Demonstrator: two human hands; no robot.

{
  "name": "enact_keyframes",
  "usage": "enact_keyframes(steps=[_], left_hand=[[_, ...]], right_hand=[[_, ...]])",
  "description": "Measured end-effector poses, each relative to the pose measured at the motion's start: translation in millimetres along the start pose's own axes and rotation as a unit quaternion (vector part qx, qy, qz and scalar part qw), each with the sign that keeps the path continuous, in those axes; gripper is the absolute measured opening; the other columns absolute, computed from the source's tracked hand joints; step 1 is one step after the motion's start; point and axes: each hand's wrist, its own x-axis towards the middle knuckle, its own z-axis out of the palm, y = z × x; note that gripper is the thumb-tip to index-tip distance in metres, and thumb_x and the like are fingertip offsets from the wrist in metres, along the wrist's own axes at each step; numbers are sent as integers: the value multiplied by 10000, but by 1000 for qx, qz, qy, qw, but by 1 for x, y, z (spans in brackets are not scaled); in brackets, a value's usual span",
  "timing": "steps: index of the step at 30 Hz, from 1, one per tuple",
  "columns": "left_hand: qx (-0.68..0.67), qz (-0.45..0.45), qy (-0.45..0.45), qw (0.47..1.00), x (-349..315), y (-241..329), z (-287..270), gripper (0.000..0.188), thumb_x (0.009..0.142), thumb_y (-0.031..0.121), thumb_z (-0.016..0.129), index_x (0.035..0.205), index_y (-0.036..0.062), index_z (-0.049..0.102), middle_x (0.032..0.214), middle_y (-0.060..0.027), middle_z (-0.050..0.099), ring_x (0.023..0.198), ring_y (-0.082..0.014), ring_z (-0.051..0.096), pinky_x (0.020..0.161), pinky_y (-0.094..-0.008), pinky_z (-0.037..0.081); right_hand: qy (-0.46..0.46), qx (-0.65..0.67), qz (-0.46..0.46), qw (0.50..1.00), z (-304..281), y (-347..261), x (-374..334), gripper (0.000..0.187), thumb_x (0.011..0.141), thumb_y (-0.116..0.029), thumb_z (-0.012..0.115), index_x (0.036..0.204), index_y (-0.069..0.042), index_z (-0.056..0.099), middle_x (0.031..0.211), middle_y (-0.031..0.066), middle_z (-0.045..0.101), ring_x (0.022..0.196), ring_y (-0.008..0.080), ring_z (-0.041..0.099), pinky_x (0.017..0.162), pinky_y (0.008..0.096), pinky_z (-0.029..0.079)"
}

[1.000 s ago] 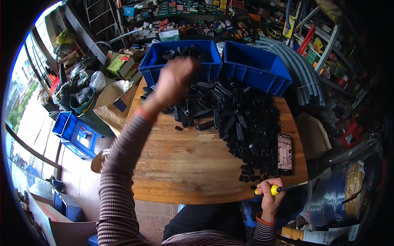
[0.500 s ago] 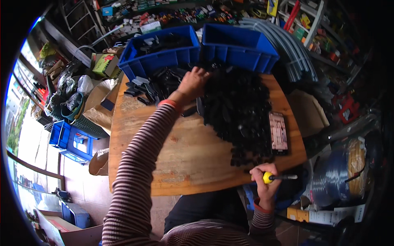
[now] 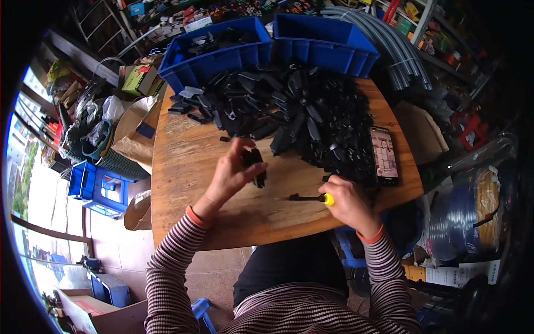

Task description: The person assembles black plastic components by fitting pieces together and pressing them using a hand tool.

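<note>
Twelve o'clock points away from me across the brown wooden desk (image 3: 250, 225). My left grip (image 3: 227, 171), at about nine o'clock of the desk's middle, is closed round a dark black, elongated piece (image 3: 260, 175), with my thumb laid across it on the near side. The piece sits at three o'clock of that grip, its lower end poking out past the thumb at about four; I cannot tell whether it clears the wood.

My right grip (image 3: 351, 203), at four o'clock of the desk's middle, is wrapped round the bright yellow handle of a slim, dark-shafted hand tool (image 3: 310, 198). The shaft points to nine o'clock, and its tip lies at four o'clock of the black piece, near but apart from it.

From the piece, a wide heap of loose black parts (image 3: 311, 119) spreads at one to two o'clock. A black phone with a lit screen (image 3: 385, 156) lies at one o'clock of my right grip, beside the heap. Beyond it all, a blue plastic bin holding black parts (image 3: 222, 65) stands at eleven o'clock of the piece.
</note>
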Motion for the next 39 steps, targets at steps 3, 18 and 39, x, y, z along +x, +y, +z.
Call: enact_keyframes(steps=[3,18,39], left_hand=[[74,35,48,995,-12,-25,-2,458,797,161,740,1208,72,557,1085,-90,623,1057,-261,597,851,-390,510],[360,361,94,855,-18,-10,-7,357,785,102,689,1136,93,622,1035,-62,610,966,-229,563,823,-361,448],[379,517,-195,742,7,31,206,655,995,492,353,1515,109,251,1589,-92,199,1485,-230,94,1209,-430,39]], right_hand=[[-67,31,-11,997,-5,6,13,204,732,-27,719,922,13,658,838,125,614,750,302,630,662,356,496],[-1,30,26,999,-19,-3,16,203,743,-50,731,900,17,622,826,113,596,743,260,608,691,331,476],[558,71,253,787,-42,91,-122,181,886,-114,703,967,34,637,895,69,661,808,131,582,766,268,483]])
